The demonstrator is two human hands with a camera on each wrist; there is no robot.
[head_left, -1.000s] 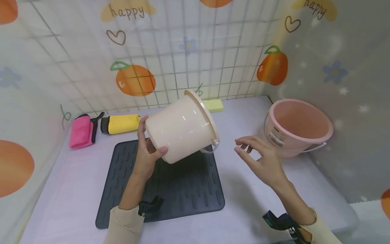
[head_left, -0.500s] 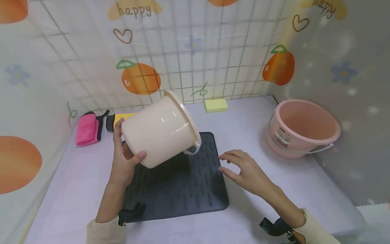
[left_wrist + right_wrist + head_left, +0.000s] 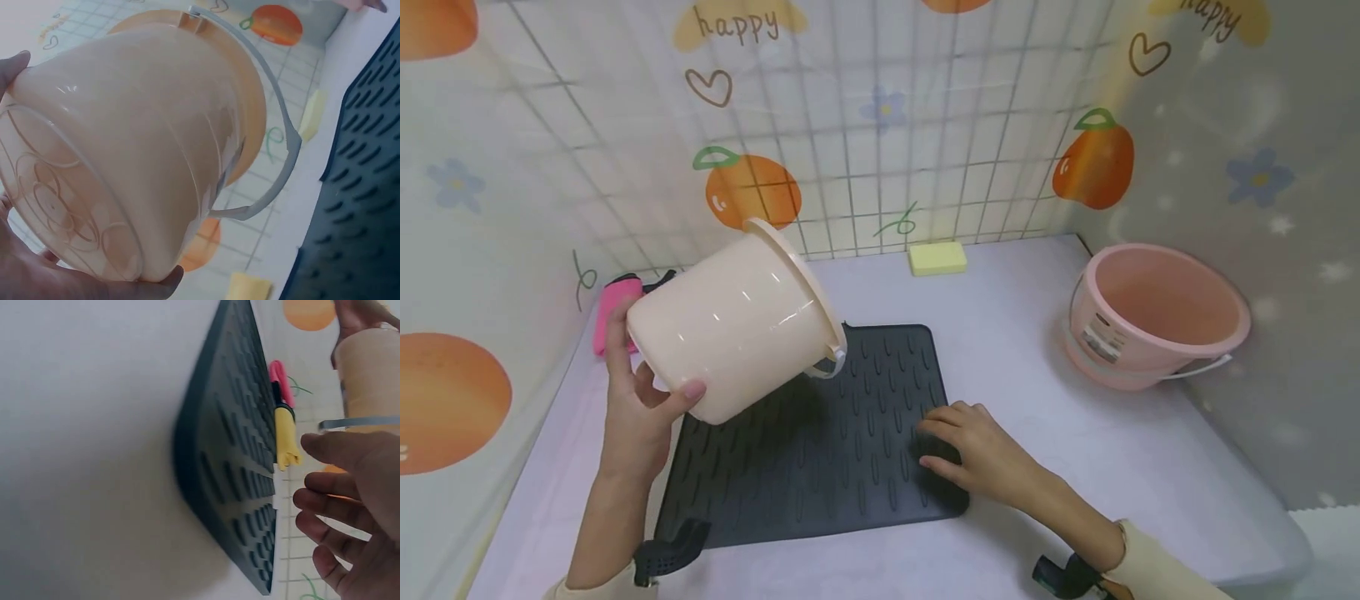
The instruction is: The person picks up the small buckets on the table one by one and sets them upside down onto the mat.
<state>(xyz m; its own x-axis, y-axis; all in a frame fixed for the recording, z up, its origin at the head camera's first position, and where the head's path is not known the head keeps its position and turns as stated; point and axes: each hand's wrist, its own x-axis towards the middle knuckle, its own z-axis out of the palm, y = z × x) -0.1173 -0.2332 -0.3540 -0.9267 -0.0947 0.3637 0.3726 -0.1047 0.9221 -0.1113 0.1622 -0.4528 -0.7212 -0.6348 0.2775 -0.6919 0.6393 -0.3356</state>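
Observation:
My left hand (image 3: 638,417) grips a cream plastic bucket (image 3: 730,325) by its base, thumb on the near side. Held above the dark grey ridged mat (image 3: 850,458), the bucket is tilted with its mouth toward the right, so its inside is hidden. In the left wrist view, its grey handle (image 3: 292,140) hangs out past the rim, and the base (image 3: 53,203) shows moulded rings. My right hand (image 3: 981,454) hovers over the mat's right side, holding nothing, with fingers loosely bent and thumb apart, as the right wrist view also shows.
A pink bucket (image 3: 1165,358) with a white handle stands at the right by the wall. At the back lies a pale yellow block (image 3: 937,258). A folded pink cloth (image 3: 612,312) sits back left; the yellow cloth (image 3: 286,434) beside it shows in the right wrist view.
My left hand has carried the bucket leftward, now covering the yellow cloth in the head view. The right hand has moved left and nearer, from beside the pink bucket to over the mat.

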